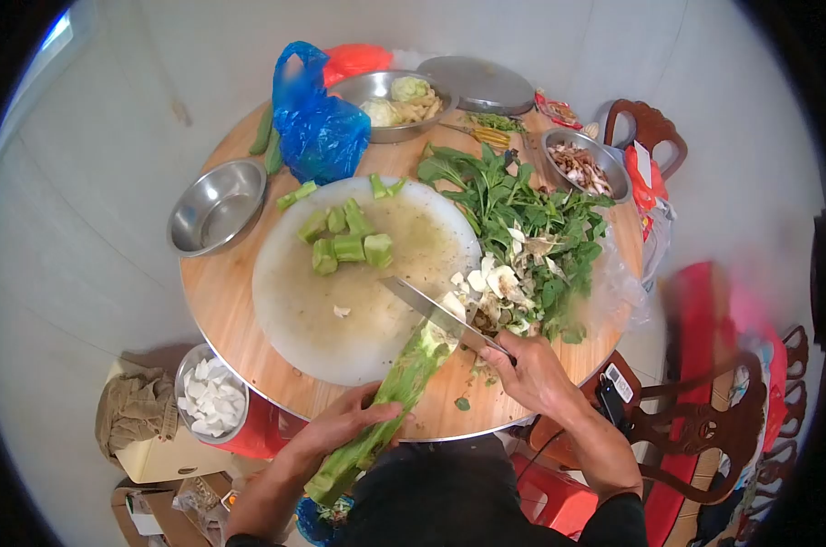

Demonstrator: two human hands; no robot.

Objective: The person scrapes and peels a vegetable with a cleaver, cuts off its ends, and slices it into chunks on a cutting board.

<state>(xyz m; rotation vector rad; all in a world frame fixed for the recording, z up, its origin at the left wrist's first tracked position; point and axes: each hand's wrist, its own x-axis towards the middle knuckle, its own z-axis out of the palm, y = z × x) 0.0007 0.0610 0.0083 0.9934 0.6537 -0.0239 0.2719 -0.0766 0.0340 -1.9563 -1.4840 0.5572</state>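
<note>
My left hand (363, 419) is wrapped around the lower part of a long, thick green vegetable stem (404, 374), which slants up toward the cutting board's near edge. My right hand (529, 369) grips a kitchen knife (431, 308) by the handle. Its blade lies across the pale, peeled upper end of the stem, touching or just over it. Several cut green stem chunks (347, 246) sit on the round white cutting board (285, 310). White peelings (499, 278) and leafy greens (504, 196) are heaped just beyond the knife.
A metal bowl (217, 208), a blue plastic bag (317, 137), a metal basin (385, 132) of vegetables and a bowl (584, 164) of sliced pieces stand around the table's far side. Below left is a container (212, 394) of white chunks. Wooden chairs (704, 424) are at right.
</note>
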